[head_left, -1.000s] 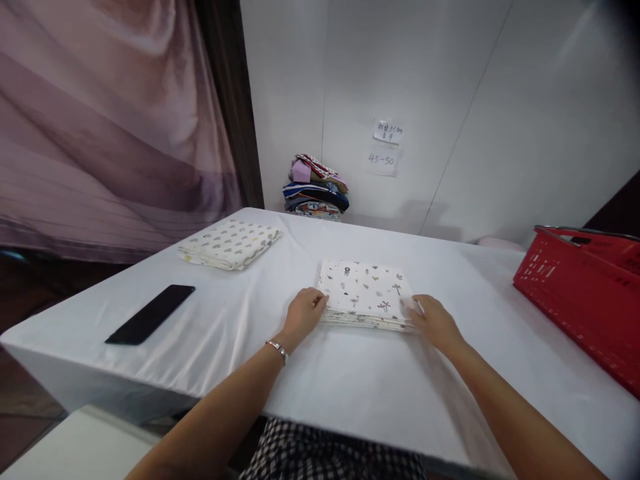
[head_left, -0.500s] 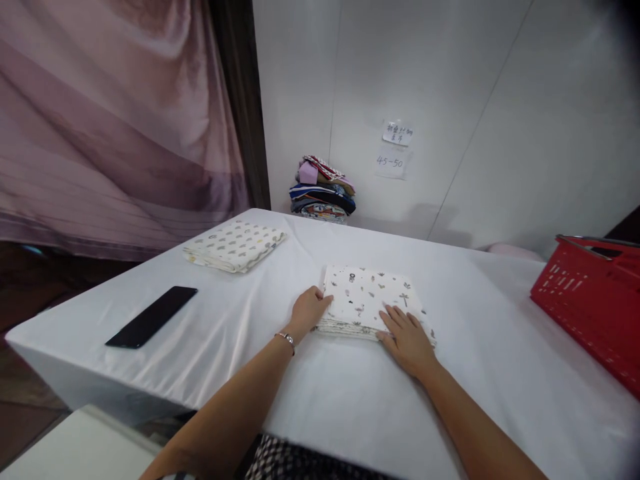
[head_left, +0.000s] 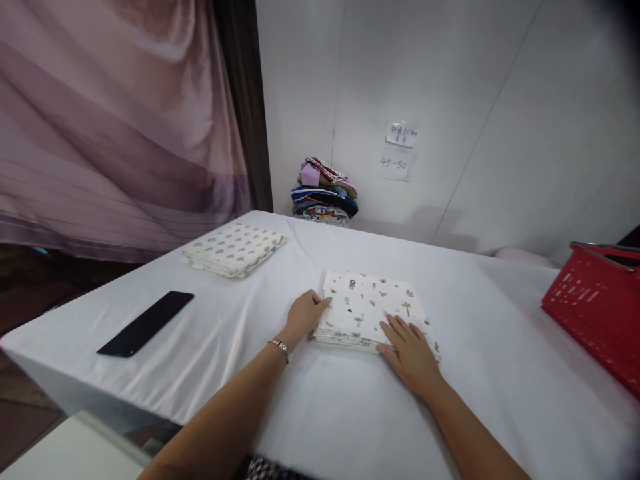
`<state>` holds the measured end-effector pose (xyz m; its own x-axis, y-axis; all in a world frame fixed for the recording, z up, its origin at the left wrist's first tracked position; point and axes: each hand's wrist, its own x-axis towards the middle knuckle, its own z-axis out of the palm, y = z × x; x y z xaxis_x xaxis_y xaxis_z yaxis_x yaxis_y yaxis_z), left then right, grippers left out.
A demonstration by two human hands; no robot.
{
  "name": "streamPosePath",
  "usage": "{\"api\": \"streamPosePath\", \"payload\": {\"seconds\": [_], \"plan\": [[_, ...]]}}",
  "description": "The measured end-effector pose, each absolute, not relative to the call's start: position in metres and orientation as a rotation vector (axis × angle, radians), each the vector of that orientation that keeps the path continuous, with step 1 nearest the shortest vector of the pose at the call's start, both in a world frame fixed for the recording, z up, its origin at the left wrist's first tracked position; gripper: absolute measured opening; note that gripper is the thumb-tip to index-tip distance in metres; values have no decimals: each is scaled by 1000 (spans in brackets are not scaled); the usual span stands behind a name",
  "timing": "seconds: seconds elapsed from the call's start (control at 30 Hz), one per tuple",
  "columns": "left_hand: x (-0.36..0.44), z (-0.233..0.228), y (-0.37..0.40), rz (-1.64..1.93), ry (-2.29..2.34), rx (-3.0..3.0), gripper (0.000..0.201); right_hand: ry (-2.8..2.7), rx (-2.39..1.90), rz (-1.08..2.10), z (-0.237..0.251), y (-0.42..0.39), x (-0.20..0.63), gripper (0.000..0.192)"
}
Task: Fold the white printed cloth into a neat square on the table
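White printed cloth, one piece, folded to a thick square, lying flat on the white table a little right of the middle. Right hand laid flat on its near right corner, fingers stretched out and slightly spread, palm down, pressing but gripping nothing. Left hand set against the left edge of the same cloth, fingers loosely curled and touching the side of the fold, not closed around it; thin bracelet on that wrist. Both forearms reaching in from the near edge.

Second folded cloth, one, with a small grey pattern, far left on the table, well apart from the hands. One black phone lying flat near the left edge. One red basket at the right edge, only partly in view, contents not visible. One pile of coloured folded fabrics at the far side against the white wall, with two paper notes on the wall to its right. Pink curtain at the far left.
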<state>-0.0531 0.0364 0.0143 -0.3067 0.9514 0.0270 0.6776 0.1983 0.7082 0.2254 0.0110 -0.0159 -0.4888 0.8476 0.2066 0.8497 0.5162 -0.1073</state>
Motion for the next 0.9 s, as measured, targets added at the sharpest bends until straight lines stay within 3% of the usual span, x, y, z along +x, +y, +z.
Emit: {"api": "streamPosePath", "payload": {"seconds": [0.9], "plan": [[-49,2,60,1025,2043,1488,25,-2545,-1377,116,-15,12,231,53]]}}
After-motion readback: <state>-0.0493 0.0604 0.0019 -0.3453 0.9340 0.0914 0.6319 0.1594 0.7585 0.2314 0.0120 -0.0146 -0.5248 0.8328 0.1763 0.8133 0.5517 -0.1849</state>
